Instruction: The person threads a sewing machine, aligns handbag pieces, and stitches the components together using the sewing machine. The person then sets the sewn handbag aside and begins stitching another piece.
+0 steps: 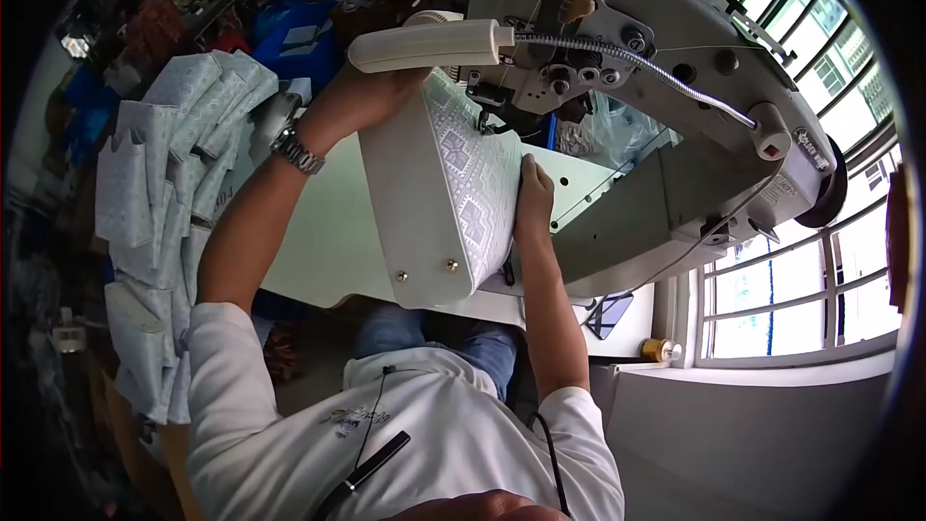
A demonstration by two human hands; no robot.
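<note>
A white bag-like piece (468, 193) with an embossed diamond pattern and two metal studs on its plain side stands tilted under the head of a sewing machine (617, 68). My left hand (386, 96) is at its upper left edge, fingers partly hidden behind the machine's white lamp (424, 45). On the right side of the piece, my right hand (535, 198) presses along the patterned face with its thumb up. The needle area is mostly hidden by the piece and the machine's parts.
Stacked white patterned pieces (145, 183) stand at the left. Behind them are blue bags (289, 39) and clutter. The pale worktable (313, 241) spans the middle. A phone (610, 314) lies at its right end, near a yellow spool (661, 349) and a barred window.
</note>
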